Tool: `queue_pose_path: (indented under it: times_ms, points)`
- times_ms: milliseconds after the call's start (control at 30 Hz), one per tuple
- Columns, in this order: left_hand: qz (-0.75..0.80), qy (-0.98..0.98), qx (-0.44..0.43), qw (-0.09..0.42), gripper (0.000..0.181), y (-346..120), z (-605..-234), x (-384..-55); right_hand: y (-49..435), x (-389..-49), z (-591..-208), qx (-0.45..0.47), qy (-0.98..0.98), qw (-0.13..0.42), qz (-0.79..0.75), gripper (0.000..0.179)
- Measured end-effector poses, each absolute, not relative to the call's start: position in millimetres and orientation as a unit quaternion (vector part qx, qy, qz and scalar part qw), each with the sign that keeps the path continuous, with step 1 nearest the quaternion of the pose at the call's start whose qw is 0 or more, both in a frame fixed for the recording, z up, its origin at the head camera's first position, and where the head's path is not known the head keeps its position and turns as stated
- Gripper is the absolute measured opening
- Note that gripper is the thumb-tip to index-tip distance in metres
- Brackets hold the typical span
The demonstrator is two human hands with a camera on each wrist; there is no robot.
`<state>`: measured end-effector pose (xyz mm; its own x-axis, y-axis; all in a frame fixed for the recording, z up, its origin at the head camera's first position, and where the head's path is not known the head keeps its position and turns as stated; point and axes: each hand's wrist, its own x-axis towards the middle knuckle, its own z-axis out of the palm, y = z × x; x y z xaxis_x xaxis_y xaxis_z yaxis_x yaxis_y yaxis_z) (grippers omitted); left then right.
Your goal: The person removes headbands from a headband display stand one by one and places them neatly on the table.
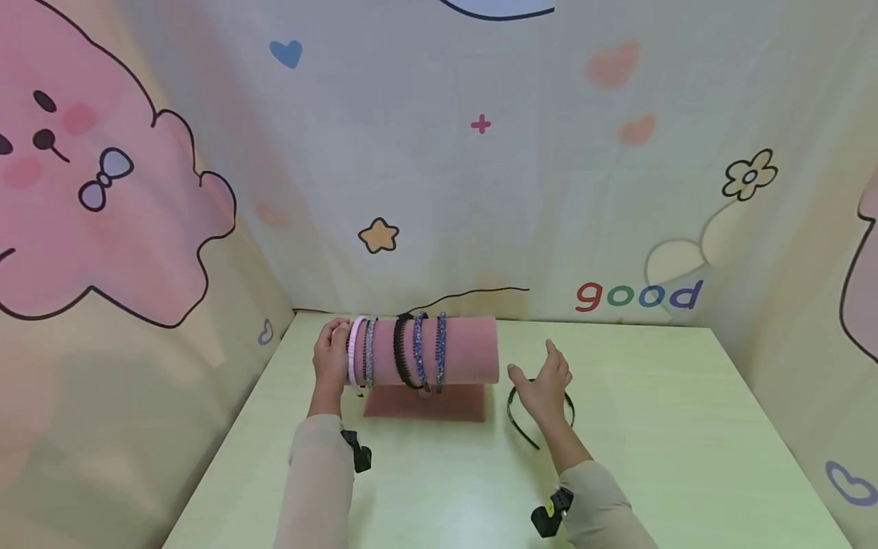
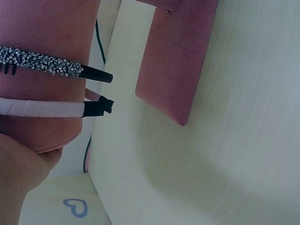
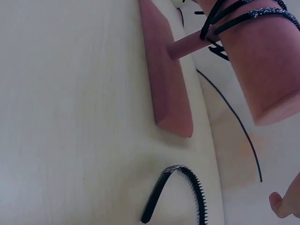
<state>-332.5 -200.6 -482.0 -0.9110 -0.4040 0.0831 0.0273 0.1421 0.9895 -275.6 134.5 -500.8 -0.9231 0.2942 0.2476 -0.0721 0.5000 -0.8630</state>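
Observation:
A pink padded headband stand (image 1: 473, 351), a horizontal roll on a flat base (image 1: 425, 404), stands at the back of the table. Around the roll sit several headbands: a pale pink one (image 1: 353, 354), a silver glittery one (image 1: 369, 352), a black toothed one (image 1: 399, 354) and two blue sparkly ones (image 1: 440, 351). My left hand (image 1: 331, 362) grips the roll's left end, beside the pale pink headband. To the right of the stand, my right hand (image 1: 545, 389) is spread and holds nothing. It hovers over a black toothed headband (image 3: 157, 194) on the table, partly covering it in the head view.
The pale table (image 1: 652, 427) extends to both sides and toward me. Behind it hangs a printed cloth backdrop (image 1: 480, 191), with more printed cloth on the left and right. A dark line (image 3: 234, 112) runs along the backdrop behind the stand.

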Motion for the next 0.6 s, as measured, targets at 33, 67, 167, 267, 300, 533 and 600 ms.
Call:
queue_pose_path:
  times_ms: [33, 67, 167, 267, 300, 533, 600]
  points:
    - [-0.643, -0.736, 0.130, 0.166, 0.039, -201.0, -482.6, -332.0, 133.0, -275.1, -496.7, -0.060, -0.842, 0.185, 0.503, 0.079]
    - [-0.643, -0.736, 0.131, 0.165, 0.039, -201.1, -482.8, -331.3, 131.3, -274.6, -492.4, -0.053, -0.838, 0.186, 0.510, 0.078]
    - [-0.646, -0.734, 0.130, 0.163, 0.039, -200.9, -482.8, -329.2, 125.6, -273.8, -480.4, -0.025, -0.825, 0.192, 0.530, 0.077]
    - [-0.648, -0.733, 0.126, 0.163, 0.039, -200.5, -482.4, -329.0, 119.9, -275.2, -469.7, 0.025, -0.812, 0.214, 0.542, 0.076]
    - [-0.648, -0.733, 0.124, 0.164, 0.039, -200.4, -482.7, -329.5, 118.1, -276.1, -466.5, 0.042, -0.809, 0.222, 0.543, 0.076]
    - [-0.651, -0.730, 0.119, 0.174, 0.041, -200.4, -482.5, -331.5, 109.3, -281.3, -450.0, 0.151, -0.792, 0.235, 0.543, 0.077]
    - [-0.653, -0.728, 0.118, 0.174, 0.041, -200.5, -482.4, -332.1, 107.2, -282.1, -447.3, 0.165, -0.793, 0.227, 0.540, 0.077]
